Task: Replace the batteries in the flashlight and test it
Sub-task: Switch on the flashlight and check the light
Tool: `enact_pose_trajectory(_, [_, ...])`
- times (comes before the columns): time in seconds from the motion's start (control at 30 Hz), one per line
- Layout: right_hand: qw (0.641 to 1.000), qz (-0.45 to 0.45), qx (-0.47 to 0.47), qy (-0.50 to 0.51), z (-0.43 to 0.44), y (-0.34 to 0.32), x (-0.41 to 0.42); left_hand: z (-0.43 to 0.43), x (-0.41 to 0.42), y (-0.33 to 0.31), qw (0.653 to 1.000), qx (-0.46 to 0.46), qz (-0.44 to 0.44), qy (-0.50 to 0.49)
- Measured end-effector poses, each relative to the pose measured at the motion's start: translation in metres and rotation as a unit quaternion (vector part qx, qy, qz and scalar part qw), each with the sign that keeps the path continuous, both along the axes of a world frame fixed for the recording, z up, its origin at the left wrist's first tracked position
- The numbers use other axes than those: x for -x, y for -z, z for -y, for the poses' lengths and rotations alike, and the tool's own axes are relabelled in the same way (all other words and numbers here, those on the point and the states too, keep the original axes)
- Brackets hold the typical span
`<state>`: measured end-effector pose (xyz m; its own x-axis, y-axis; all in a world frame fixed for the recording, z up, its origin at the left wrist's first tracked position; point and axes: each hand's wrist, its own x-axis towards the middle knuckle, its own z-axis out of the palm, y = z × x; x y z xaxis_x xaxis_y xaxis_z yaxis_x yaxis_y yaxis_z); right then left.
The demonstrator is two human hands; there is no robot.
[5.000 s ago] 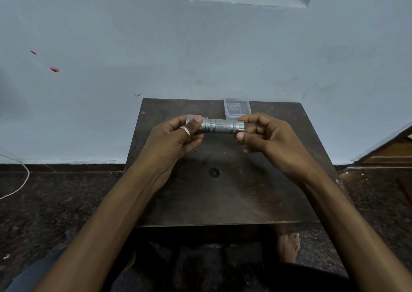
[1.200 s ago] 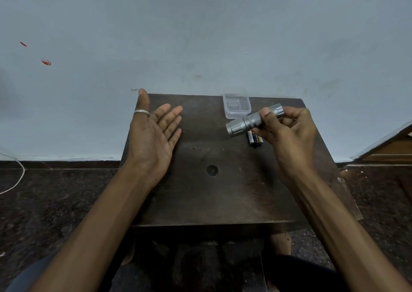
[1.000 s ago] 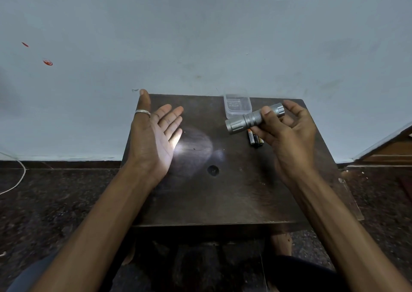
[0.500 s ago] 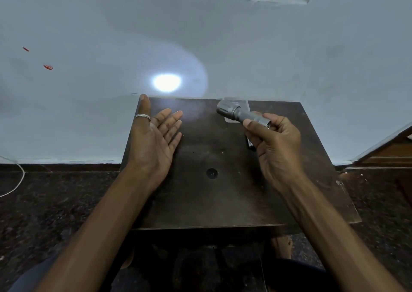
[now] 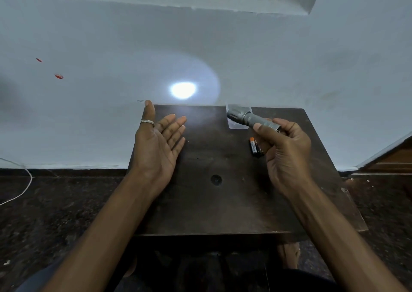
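Observation:
My right hand (image 5: 287, 151) grips the tail of a silver flashlight (image 5: 249, 118) above the back right of the dark wooden table (image 5: 214, 207). Its head points up and left at the wall, where a bright light spot (image 5: 183, 89) shows inside a wider pale ring. My left hand (image 5: 159, 144) is held palm up over the table's left side, fingers straight, a ring on the thumb. A few black batteries with orange ends (image 5: 255, 147) lie on the table just under my right fingers.
A small clear plastic box (image 5: 236, 125) sits at the table's back edge, partly behind the flashlight head. The pale wall rises right behind the table. A white cable (image 5: 21, 191) runs over the dark floor at left. A foot (image 5: 288, 255) shows under the table.
The flashlight was switched on with its beam on my left palm and the table; my right hand then swung its head up so the beam hits the wall. The left hand stayed put.

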<state>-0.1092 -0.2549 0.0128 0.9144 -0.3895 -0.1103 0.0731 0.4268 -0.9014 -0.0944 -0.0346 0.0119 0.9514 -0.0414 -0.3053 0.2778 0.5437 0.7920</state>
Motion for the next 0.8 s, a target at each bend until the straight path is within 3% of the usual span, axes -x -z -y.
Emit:
enact_pose_trajectory(0.33, [0.997, 0.022, -0.054, -0.048, -0.0011, -0.0092, 0.0026, 0.0029, 0.0005, -0.0041, 0.999, 0.042, -0.010, 0.019])
enact_pose_trajectory(0.8, [0.999, 0.025, 0.035, -0.014, -0.0040, -0.0105, 0.0060, 0.0013, 0.0010, -0.0057, 0.999, 0.029, -0.018, 0.020])
